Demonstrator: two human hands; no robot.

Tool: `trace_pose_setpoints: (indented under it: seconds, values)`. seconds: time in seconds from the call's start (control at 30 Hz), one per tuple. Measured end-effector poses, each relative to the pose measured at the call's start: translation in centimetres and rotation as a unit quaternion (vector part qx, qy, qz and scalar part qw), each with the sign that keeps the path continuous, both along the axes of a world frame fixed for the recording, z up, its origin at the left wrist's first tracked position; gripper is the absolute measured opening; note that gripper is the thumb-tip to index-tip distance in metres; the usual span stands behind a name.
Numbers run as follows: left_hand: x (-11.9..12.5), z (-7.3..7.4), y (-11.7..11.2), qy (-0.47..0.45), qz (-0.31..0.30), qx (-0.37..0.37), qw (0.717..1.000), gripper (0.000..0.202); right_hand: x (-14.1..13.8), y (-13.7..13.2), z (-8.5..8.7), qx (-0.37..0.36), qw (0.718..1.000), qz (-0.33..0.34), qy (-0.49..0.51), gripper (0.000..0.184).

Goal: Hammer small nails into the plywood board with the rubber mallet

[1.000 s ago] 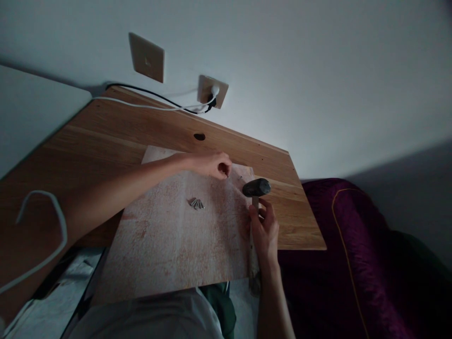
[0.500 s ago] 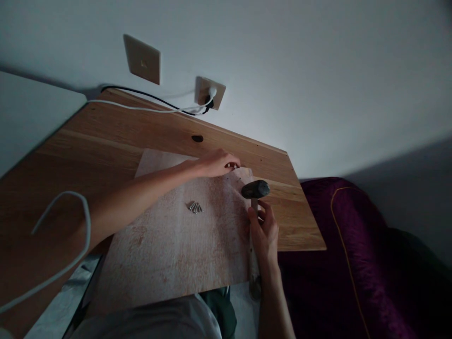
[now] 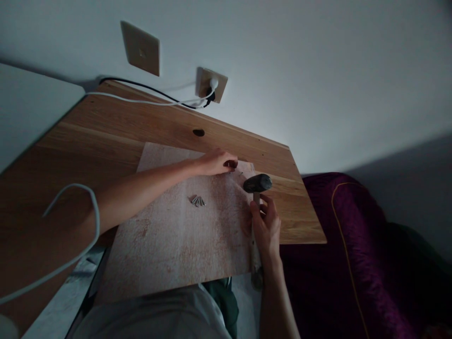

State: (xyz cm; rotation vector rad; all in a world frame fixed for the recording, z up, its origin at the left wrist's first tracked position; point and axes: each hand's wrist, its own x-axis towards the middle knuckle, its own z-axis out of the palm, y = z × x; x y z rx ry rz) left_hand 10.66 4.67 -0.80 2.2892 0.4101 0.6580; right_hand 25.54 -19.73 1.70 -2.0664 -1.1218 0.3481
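My right hand [image 3: 267,226] is wrapped round the handle [image 3: 255,254] of a hammer, its dark blunt head [image 3: 257,183] raised close to the board's far right corner. A pale, wood-grained board [image 3: 169,240] lies under both hands. At that same corner my left hand [image 3: 217,163] is closed, fingertips pinched low over the surface; what they hold is too small to make out. Just right of them, a tiny nail-like piece [image 3: 241,173] shows on the board. Several silver nails [image 3: 198,201] lie in a small heap near the board's middle.
Beneath the board is a wooden table [image 3: 300,216] with a cable hole [image 3: 198,133]. A socket [image 3: 213,84] with plugged-in white and black cables is on the wall. A white cable loop [image 3: 95,212] crosses my left forearm. Purple fabric-covered furniture [image 3: 349,226] stands at right.
My left hand has shifted slightly left and toward me relative to the board's far corner. The hammer stays raised in my right hand. The whole view has tilted slightly.
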Motion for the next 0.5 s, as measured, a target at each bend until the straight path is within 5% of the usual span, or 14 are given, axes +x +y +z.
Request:
trace_pose_setpoints:
  seconds: [0.5]
  values:
    - [0.14,-0.21,0.14,-0.013,0.0,-0.013,1.0,0.005,0.05,-0.03,-0.15,0.003,1.0,0.001,0.011,0.052]
